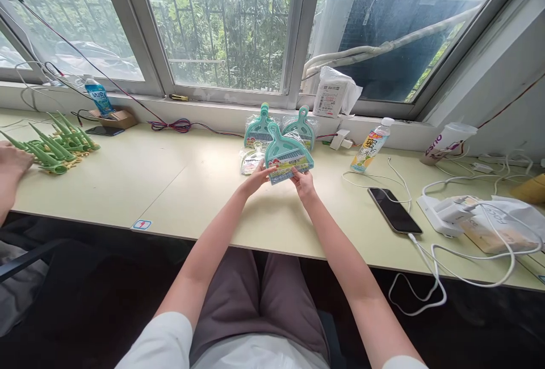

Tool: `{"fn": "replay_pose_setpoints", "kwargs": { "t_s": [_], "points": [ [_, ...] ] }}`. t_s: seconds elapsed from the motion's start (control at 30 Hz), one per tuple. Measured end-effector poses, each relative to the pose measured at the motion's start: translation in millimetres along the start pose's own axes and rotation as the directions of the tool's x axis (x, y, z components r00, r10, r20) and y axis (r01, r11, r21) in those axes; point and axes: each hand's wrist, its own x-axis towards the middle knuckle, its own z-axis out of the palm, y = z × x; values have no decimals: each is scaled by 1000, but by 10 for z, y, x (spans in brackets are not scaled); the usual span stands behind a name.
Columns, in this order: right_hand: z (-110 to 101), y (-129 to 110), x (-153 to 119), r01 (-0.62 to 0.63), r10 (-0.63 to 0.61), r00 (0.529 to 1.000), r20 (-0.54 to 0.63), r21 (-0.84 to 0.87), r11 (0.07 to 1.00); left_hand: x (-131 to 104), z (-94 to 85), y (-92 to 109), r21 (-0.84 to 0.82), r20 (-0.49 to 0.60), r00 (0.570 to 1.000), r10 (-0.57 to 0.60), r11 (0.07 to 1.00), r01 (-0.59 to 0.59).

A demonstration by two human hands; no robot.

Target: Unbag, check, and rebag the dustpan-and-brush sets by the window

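Between my two hands I hold a teal mini dustpan and brush set [289, 153] in clear wrap, tilted upright above the table. My left hand [258, 178] grips its lower left corner, and my right hand [303, 183] its lower right edge. Behind it, two more wrapped teal dustpan sets lean by the window ledge, a left one [259, 125] and a right one [304, 122]. A smaller wrapped pale set [252, 159] lies just left of the held one, partly hidden.
On the right are a drink bottle [372, 145], a phone [394, 211], a plastic cup [448, 143] and a power strip [445, 216] with loose white cables. At far left, another person's hand [15, 162] is beside green pointed plastic pieces [59, 145]. The table's front edge [272, 251] runs above my lap.
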Motion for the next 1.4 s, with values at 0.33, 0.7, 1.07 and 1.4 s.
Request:
{"fn": "replay_pose_setpoints", "kwargs": {
  "t_s": [0.33,0.7,1.07,1.4],
  "points": [
    [-126,-226,100,-143,183,974,136,-260,955,94,-133,-119,-50,-71,991,-116,992,112],
    [-131,-363,-15,586,-482,789,382,-703,402,123,-461,-94,-237,-325,917,-229,959,156],
    [-355,-163,217,402,-385,905,179,-652,642,37,-336,-98,-75,-47,920,-388,920,384],
    [-425,-39,281,37,-1,997,84,-432,901,18,-244,-59,45,-8,948,-320,946,320]
  ]
}}
